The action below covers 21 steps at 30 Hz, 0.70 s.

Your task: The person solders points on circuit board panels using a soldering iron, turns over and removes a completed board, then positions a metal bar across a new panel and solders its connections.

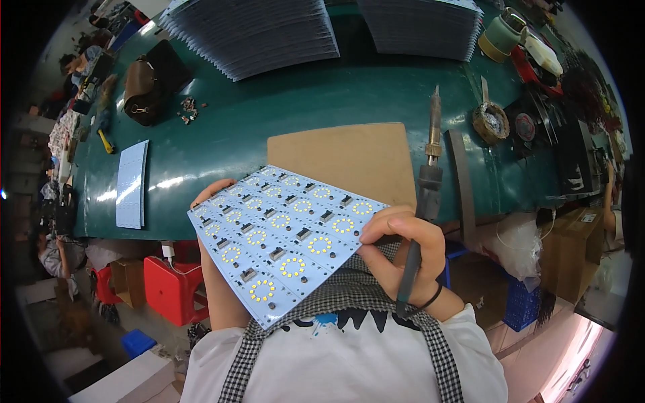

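Observation:
A white panel of LED circuit boards (285, 235), with several rings of yellow diodes and small black parts, is held tilted just in front of my chest. My left hand (209, 195) supports it from behind at its far left edge; only the fingertips show above the panel. My right hand (403, 248) pinches the panel's right edge with thumb and fingers. The same hand also holds a soldering iron (428, 195), its tip pointing away over the green table (269, 114).
A brown cardboard sheet (349, 158) lies on the table beyond the panel. Tall stacks of panels (255, 30) stand at the back. A single panel (132, 183) lies left, near a brown bag (140, 91). A solder-wire stand (492, 121) sits right. Red stool (171, 285) below left.

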Motion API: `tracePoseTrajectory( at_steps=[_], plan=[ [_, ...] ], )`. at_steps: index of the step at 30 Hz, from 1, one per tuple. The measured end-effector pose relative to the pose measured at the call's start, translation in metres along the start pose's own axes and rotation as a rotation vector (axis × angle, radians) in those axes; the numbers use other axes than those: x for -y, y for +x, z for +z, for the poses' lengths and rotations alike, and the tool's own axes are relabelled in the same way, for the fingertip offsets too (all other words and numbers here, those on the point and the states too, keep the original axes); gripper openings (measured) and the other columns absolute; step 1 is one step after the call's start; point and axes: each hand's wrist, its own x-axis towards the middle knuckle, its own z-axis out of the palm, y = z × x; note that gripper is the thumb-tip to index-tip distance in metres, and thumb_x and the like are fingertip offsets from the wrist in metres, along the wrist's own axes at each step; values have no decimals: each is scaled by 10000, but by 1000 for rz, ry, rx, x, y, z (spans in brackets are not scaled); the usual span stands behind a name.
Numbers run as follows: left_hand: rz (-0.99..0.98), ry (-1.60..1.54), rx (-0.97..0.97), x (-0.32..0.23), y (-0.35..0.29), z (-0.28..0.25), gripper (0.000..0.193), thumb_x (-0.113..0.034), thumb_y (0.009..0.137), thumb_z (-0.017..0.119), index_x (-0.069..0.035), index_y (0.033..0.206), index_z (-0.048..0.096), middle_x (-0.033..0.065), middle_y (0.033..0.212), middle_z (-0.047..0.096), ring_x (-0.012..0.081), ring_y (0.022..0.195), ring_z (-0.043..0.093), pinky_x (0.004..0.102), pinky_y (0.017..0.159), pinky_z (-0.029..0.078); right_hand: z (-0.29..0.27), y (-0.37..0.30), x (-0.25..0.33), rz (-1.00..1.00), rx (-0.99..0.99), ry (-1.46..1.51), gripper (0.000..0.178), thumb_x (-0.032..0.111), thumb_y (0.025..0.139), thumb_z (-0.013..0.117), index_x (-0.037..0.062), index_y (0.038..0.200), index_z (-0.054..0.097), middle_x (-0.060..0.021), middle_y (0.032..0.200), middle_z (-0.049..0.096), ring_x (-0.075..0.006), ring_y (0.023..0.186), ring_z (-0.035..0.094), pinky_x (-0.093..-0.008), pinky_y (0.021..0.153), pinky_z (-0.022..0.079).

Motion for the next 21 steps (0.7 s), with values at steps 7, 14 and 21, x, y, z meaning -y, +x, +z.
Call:
tracePoseTrajectory(
  at_steps=[7, 14, 21],
  plan=[
    [381, 307, 164, -27, -15, -5, 202, 28, 760, 637, 43, 955, 688, 105, 945, 685, 147, 862, 630, 284, 776, 505, -2, -5, -11, 151, -531, -13, 515, -74, 726, 699, -12, 1170, 446, -99, 858, 614, -202, 790, 609, -320, 746, 511],
    [-40, -328, 327, -50, -45, -12, 524, -48, 762, 740, 48, 1233, 530, 94, 1149, 626, 162, 1010, 602, 298, 861, 489, -13, -13, -10, 410, -490, -102, 506, 7, 770, 623, 35, 1245, 453, -89, 962, 578, -136, 811, 536, -238, 696, 424],
    [132, -324, -233, -33, -69, -168, 426, -58, 804, 656, 48, 1196, 529, 110, 1112, 636, 176, 975, 629, 319, 867, 508, -11, -17, -23, 604, -321, -200, 306, 143, 932, 542, 2, 1199, 488, -149, 1011, 643, -158, 813, 589, -246, 701, 427]
  ],
)
